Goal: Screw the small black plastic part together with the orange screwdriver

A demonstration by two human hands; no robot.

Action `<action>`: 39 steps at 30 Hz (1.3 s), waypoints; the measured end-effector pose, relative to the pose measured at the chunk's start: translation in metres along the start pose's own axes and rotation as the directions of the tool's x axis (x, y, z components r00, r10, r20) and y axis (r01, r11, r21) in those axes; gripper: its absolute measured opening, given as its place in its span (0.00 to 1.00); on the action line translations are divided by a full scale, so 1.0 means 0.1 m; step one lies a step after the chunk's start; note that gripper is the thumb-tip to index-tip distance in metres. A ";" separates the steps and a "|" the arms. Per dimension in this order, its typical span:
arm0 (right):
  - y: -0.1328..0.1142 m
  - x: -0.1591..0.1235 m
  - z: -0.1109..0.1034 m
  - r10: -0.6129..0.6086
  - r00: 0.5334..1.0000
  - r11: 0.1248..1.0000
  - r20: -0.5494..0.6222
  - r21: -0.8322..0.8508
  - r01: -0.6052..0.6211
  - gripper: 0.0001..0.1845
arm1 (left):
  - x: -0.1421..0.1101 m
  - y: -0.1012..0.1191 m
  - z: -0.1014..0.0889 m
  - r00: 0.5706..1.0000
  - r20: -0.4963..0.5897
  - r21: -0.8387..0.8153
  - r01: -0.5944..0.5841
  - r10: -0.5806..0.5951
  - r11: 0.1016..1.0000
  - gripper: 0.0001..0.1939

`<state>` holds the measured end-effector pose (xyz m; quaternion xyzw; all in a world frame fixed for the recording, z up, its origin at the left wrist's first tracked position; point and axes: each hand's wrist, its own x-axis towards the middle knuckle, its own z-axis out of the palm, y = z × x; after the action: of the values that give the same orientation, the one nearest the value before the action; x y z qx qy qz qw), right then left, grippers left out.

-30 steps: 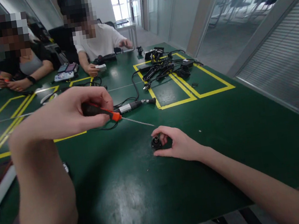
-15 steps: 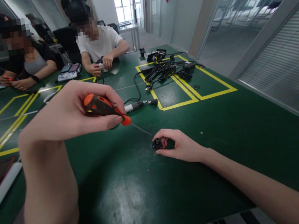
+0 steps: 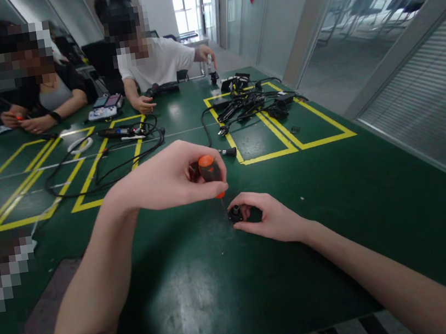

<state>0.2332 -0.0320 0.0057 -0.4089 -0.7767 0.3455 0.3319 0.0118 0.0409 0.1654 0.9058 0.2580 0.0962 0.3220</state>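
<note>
My left hand (image 3: 174,176) is closed around the handle of an orange and dark screwdriver (image 3: 209,170). The thin shaft points steeply down, and its tip is close to the left side of a small round black part (image 3: 235,214); whether it touches a screw there I cannot tell. That part has a short metal-looking stub standing up from it and rests at the green table (image 3: 199,236). Thumb and fingers of my right hand (image 3: 269,216) pinch it from the right.
A tangle of black cables and adapters (image 3: 247,100) lies in yellow-taped rectangles ahead. A black corded tool (image 3: 122,131) and a white ring of cable (image 3: 79,147) lie at left. Across the table sit two people; one reaches with a hand (image 3: 207,56) to a small black-and-white object.
My left hand has moved right and tipped the screwdriver from slanted to nearly upright beside the black part. My right hand has stayed put. The person opposite has stretched an arm out sideways.
</note>
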 end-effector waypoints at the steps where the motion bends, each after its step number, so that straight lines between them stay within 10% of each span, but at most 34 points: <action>1: 0.00 0.00 0.00 -0.001 1.000 1.000 -0.002 -0.004 0.001 0.12 | 0.00 0.00 0.00 1.000 -0.003 -0.015 -0.018 0.018 1.000 0.06; 39: 0.04 -0.01 0.03 -0.051 0.998 0.998 -0.048 -0.034 0.050 0.11 | 0.10 0.01 0.24 0.995 -0.079 -0.014 -0.067 0.065 0.998 0.12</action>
<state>0.2327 -0.0319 0.0003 -0.4028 -0.7840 0.3141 0.3528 0.0290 0.0331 0.1471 0.9067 0.2396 0.1444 0.3157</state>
